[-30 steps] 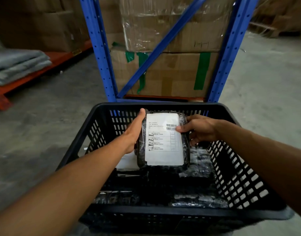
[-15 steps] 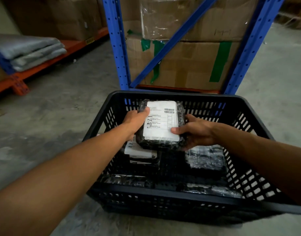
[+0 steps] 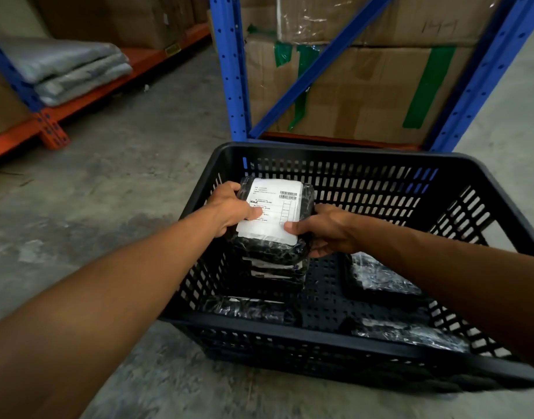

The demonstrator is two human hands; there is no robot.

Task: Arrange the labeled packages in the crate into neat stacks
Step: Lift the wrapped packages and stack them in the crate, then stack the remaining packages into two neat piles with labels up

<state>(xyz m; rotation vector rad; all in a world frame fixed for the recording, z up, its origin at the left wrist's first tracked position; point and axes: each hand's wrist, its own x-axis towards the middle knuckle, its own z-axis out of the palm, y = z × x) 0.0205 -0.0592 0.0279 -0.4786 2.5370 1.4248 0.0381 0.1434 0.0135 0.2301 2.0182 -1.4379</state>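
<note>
A black slatted crate (image 3: 335, 152) stands on the floor in front of me. In its far left corner a stack of black-wrapped packages (image 3: 275, 270) rises. On top of that stack lies a black package with a white label (image 3: 278, 207), label up. My left hand (image 3: 229, 207) grips its left edge, thumb on the label. My right hand (image 3: 323, 231) holds its right front corner, thumb on the label. Other black packages lie flat on the crate floor: one at the near left (image 3: 247, 306), one at the right (image 3: 380, 276), one at the near right (image 3: 410, 331).
Just behind the crate rises a blue rack frame (image 3: 229, 71) holding taped cardboard boxes (image 3: 365, 86). At the left an orange rack beam (image 3: 78, 98) carries folded grey bags (image 3: 72, 71). Bare concrete floor (image 3: 108, 192) surrounds the crate.
Both hands have carried the labeled package leftward and down, from the middle of the crate onto the stack in the far left corner. My view has shifted left.
</note>
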